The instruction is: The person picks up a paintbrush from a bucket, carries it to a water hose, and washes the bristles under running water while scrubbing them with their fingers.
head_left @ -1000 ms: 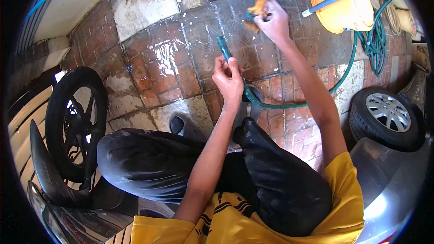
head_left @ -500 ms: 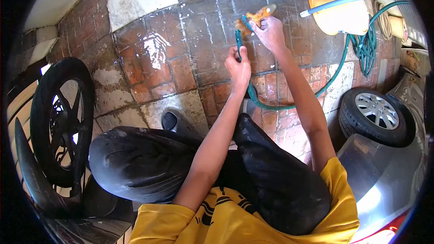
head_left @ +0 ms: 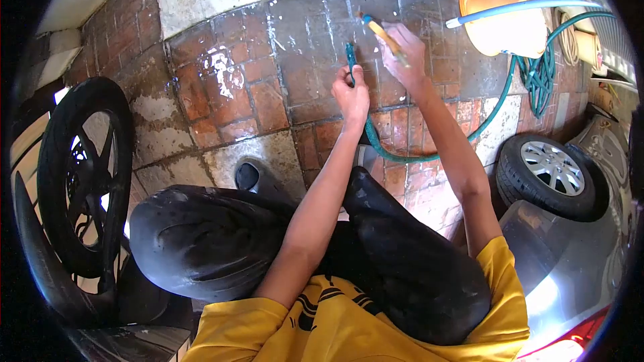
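My left hand is wrapped round the end of a green garden hose, whose tip points up and away from me. No water can be made out leaving it. My right hand, to the right and a little farther off, grips a paintbrush by its orange-yellow handle. The brush is seen nearly edge-on, with a teal band and short brown bristles pointing up and left. A small gap separates the bristles from the hose tip. Below both hands lies a wet floor of brick and stone tiles.
A yellow-orange bucket stands at the far right, with a pale blue pipe across it. Coiled hose hangs beside it. A car wheel is at right, a motorcycle wheel at left. My knees are close below.
My right hand has turned the paintbrush from flat to edge-on and drawn it slightly away from the hose tip. My left hand stays almost in place on the hose.
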### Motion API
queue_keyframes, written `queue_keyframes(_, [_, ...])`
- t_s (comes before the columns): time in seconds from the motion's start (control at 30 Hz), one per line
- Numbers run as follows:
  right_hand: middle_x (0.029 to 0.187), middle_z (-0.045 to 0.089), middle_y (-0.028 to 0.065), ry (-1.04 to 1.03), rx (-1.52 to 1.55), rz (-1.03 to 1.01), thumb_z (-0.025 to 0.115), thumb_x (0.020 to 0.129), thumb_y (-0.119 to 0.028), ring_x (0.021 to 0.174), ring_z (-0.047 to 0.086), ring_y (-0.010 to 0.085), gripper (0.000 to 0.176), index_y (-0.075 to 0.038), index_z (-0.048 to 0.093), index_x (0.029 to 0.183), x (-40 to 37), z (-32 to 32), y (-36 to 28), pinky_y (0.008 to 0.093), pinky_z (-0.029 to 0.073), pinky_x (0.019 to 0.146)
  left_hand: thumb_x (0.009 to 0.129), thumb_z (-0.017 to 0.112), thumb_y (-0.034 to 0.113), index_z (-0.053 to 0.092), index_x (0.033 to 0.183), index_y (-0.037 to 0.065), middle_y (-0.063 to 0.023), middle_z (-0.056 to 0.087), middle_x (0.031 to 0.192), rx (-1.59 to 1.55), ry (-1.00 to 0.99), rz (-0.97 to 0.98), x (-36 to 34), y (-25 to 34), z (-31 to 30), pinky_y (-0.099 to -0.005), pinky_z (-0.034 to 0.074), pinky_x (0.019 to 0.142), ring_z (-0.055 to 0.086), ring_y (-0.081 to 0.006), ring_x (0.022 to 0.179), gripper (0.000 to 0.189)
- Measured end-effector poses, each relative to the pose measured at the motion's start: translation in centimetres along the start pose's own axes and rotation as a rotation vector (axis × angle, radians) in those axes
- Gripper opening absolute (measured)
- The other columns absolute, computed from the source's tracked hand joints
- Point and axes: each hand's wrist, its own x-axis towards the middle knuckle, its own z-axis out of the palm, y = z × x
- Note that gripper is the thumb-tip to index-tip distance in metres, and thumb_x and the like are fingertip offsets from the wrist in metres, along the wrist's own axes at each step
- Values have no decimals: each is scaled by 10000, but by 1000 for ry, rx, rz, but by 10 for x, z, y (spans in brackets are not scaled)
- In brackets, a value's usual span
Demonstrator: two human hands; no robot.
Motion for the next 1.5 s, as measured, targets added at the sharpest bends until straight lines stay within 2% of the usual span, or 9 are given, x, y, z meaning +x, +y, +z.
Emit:
queue_keyframes(0.13, [1065, 690, 85, 52, -134, -361, 720, 787, -27, 897, 708, 304, 349, -75, 669, 1129, -10, 16, -5, 406, 589, 783, 982, 639, 218, 653, 910, -30, -21, 519, 557, -42, 11, 30, -2, 5, -1, -356, 403, 551, 455, -118, 515, 259])
queue_keyframes(0.33, [823, 749, 144, 56, 375, 517, 744, 893, -115, 715, 715, 167, 173, 45, 739, 958, -11, 39, 3, 310, 523, 658, 1035, 591, 216, 583, 833, 43, 26, 518, 575, -55, -27, 43, -4, 10, -9, -271, 355, 464, 473, -61, 496, 266])
queue_keyframes(0.47, [730, 737, 133, 135, 524, 700, 772, 890, -167, 694, 722, 133, 259, 86, 735, 933, 14, 53, 38, 322, 551, 561, 1035, 592, 226, 601, 840, 43, 28, 508, 569, -84, -40, 12, 2, 14, -1, -270, 350, 457, 459, -59, 484, 267])
queue_keyframes(0.6, [1040, 734, 150, 181, 961, 874, 722, 924, -73, 858, 733, 201, 251, 86, 681, 1114, 21, 41, 29, 346, 660, 708, 1034, 600, 242, 636, 871, 46, 41, 493, 572, -125, -93, -8, 13, 13, 3, -262, 349, 454, 454, -62, 479, 258])
queue_keyframes(0.8, [1023, 734, 162, 329, 1058, 789, 737, 911, -42, 866, 732, 213, 245, 123, 664, 1077, 10, 43, 19, 329, 646, 681, 1041, 590, 235, 643, 881, 39, 45, 485, 574, -170, -73, 18, -1, 27, -5, -254, 345, 450, 453, -59, 475, 258])
queue_keyframes(0.93, [965, 765, 126, 243, 555, 636, 760, 894, -76, 844, 743, 214, 272, 96, 673, 1087, -6, 59, 12, 361, 583, 712, 1044, 583, 224, 631, 863, 42, 44, 481, 575, -174, -81, 29, 3, 24, -5, -260, 337, 449, 452, -57, 482, 261])
queue_keyframes(1.03, [984, 714, 121, 130, 184, 55, 734, 832, -56, 852, 699, 361, 279, -17, 691, 1105, -11, 51, 2, 401, 585, 777, 1022, 610, 212, 621, 826, 32, 37, 489, 544, -170, -50, 45, 5, 23, -2, -265, 342, 444, 433, -46, 463, 266])
queue_keyframes(1.13, [1053, 700, 98, -10, -101, -384, 726, 773, -45, 951, 694, 299, 357, -51, 686, 1128, -5, 34, 15, 404, 587, 817, 1045, 574, 226, 611, 832, 61, 32, 473, 573, -233, -44, 21, 10, 21, -6, -269, 339, 453, 449, -72, 480, 272])
queue_keyframes(1.5, [1198, 708, 130, 23, -90, -384, 761, 741, -17, 1077, 699, 292, 452, -53, 704, 1187, -11, 35, 23, 370, 578, 931, 1032, 590, 223, 564, 790, 76, 45, 476, 558, -221, -13, 12, 0, 24, -10, -253, 320, 421, 434, -54, 453, 285])
